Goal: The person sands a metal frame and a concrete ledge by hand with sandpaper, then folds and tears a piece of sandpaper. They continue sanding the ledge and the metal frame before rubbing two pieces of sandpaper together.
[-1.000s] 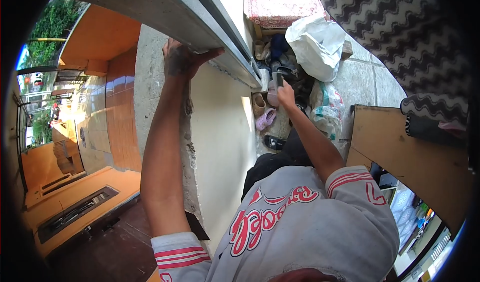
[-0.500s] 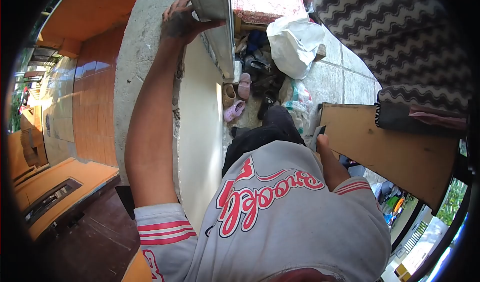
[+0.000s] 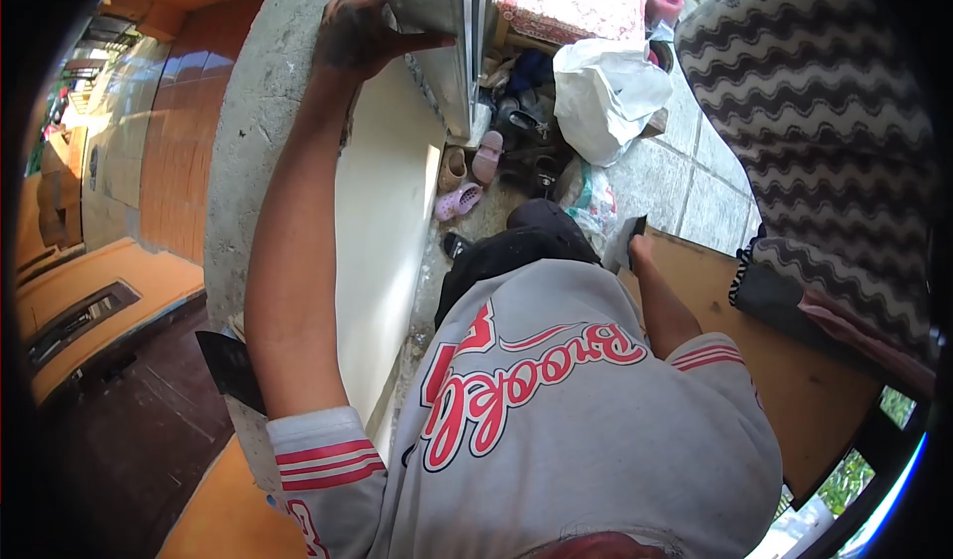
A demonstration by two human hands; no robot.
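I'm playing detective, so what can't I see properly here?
All in the head view:
- Metal frame's far end: cut off by the top edge.
- White sack's insides: hidden by its sides.
- Whatever's beneath the striped cloth: covered by it.
- The thing in the right hand: too small, partly behind fingers.

A grey, grooved metal frame (image 3: 445, 74) stands above the pale wall (image 3: 382, 231), edge in the left hand (image 3: 352, 38); the right hand (image 3: 643, 252) holds a flat, dark-edged tool (image 3: 625, 244).
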